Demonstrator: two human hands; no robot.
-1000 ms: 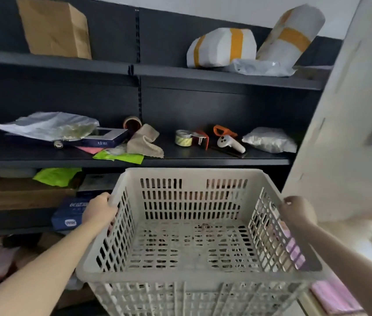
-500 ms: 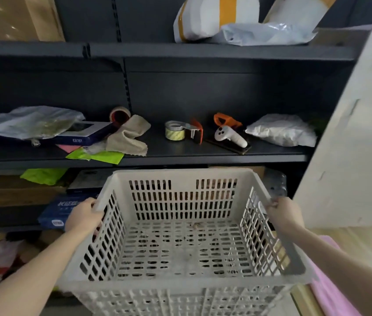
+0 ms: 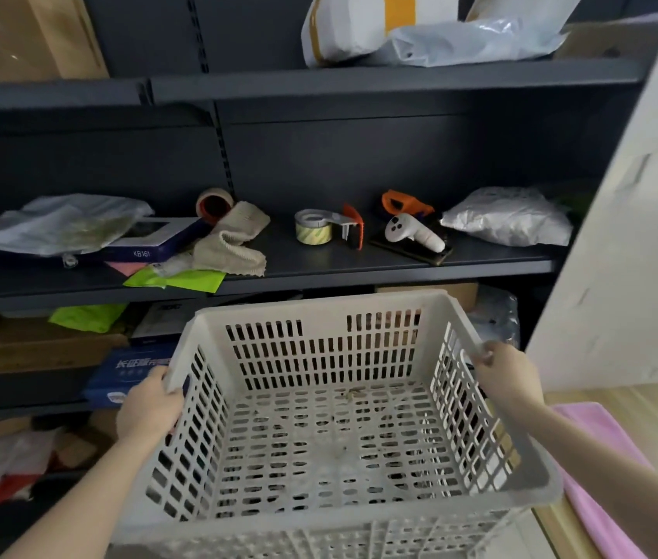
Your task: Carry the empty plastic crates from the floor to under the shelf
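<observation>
Crate (image 3: 331, 417) carrying is underway, my left hand (image 3: 154, 409) and right hand (image 3: 507, 373) fingers gripping its side rims; next I probably lower it under the shelf (image 3: 400, 268).

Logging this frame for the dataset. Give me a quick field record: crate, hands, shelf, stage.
crate: white slotted plastic crate, empty, held off the floor
left hand: left hand grips the left rim
right hand: right hand grips the right rim
shelf: dark metal shelf directly ahead, holding a tape dispenser and a white controller
stage: carrying, not yet set down
</observation>
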